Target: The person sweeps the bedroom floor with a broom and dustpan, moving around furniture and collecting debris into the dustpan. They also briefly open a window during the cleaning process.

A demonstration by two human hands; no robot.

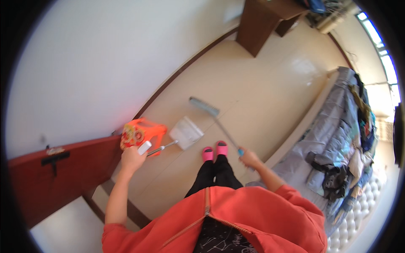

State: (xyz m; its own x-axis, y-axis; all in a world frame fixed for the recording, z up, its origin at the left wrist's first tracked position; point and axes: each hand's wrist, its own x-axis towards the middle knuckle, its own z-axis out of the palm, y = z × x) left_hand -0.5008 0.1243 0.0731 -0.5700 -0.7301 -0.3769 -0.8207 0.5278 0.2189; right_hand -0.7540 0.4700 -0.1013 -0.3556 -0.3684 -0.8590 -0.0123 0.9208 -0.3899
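Note:
My left hand [133, 159] grips the handle of a long-handled dustpan at its white end. The white dustpan's pan [185, 134] is by the floor ahead of my feet, its grey handle slanting up to my fist. My right hand [250, 158] is closed around the shaft of a push broom near a blue section of it. The broom's pale blue-grey head [204, 106] is slightly blurred and lies beyond the pan, apart from it. Its bristles are hard to make out.
An orange plastic stool [155, 129] stands against the wall, close to my left hand. A red-brown door [79, 170] is at left. On the right is a bed [294, 164] heaped with clothes [340, 177]. A brown wooden desk [258, 27] stands at the far end. Pink slippers [208, 154] are on my feet.

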